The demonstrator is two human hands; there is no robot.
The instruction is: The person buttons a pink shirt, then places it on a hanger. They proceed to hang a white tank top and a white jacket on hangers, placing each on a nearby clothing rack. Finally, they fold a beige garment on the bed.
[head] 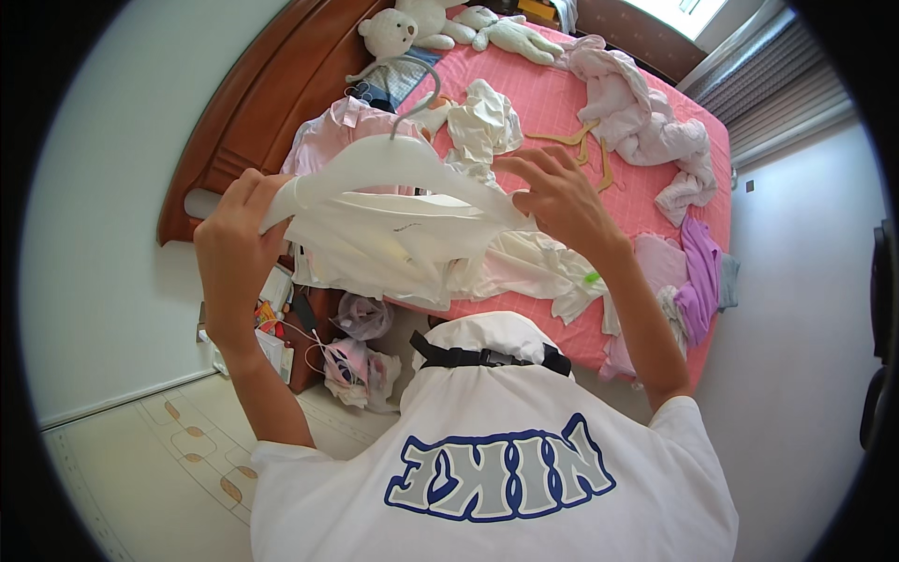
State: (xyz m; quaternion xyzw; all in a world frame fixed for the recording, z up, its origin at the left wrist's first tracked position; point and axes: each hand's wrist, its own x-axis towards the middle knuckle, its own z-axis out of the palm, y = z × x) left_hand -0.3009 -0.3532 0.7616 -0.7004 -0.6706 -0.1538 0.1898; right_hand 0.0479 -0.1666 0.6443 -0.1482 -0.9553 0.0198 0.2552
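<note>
A white clothes hanger [355, 163] with a metal hook is held up before me over the near side of the bed. My left hand [242, 221] is closed around its left end. At the other end, my right hand [565, 200] pinches the hanger tip or the fabric there; which of the two I cannot tell. A white garment [379, 246] with small dark print near its neckline hangs below the hanger bar. Its left shoulder lies by my left fingers. How far each hanger end reaches inside the garment is partly hidden.
Clothes lie over the pink bedsheet [548, 91], among them a purple garment [699, 274]. Wooden hangers [605, 168] rest near a crumpled pale quilt [635, 105]. Plush bears [390, 34] sit by the wooden headboard [260, 91]. Plastic bags [362, 316] stand beside the cluttered nightstand [309, 358].
</note>
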